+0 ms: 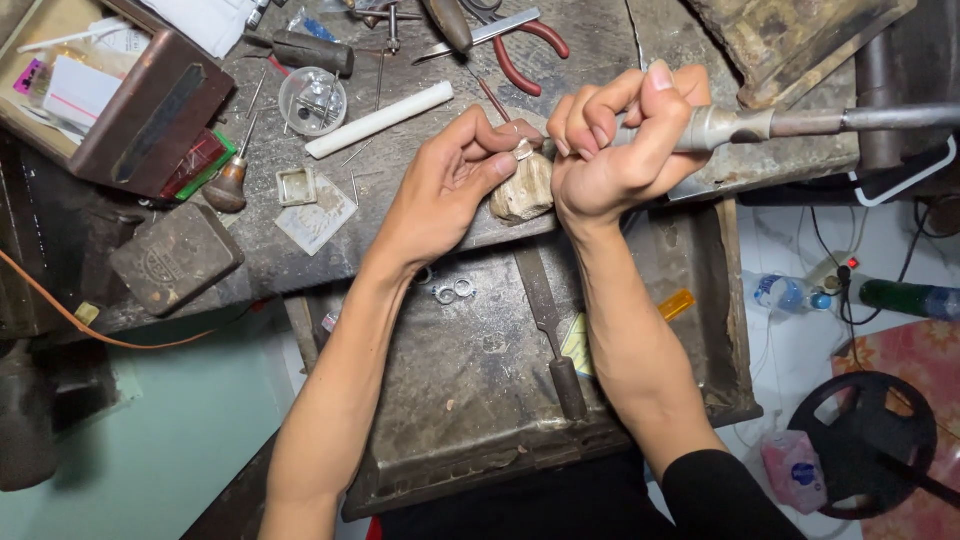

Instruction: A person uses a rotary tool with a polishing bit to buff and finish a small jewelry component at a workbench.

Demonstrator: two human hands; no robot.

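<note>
Head view: left hand (450, 180) pinches a small ring (523, 150) atop the bench peg (522, 190); right hand (615, 135) is clamped on the rotary handpiece (740, 125) beside it. Risk: a slipping tip could nick the nearby fingertips (500, 165).

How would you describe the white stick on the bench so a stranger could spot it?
On the grey workbench, look above the left hand, beside the round clear dish. The white stick lies slanted there, the only plain white rod among dark metal tools.

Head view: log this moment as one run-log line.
left hand: pinches small metal piece on wooden peg | right hand: grips rotary handpiece, tip at piece | tray: file
</note>
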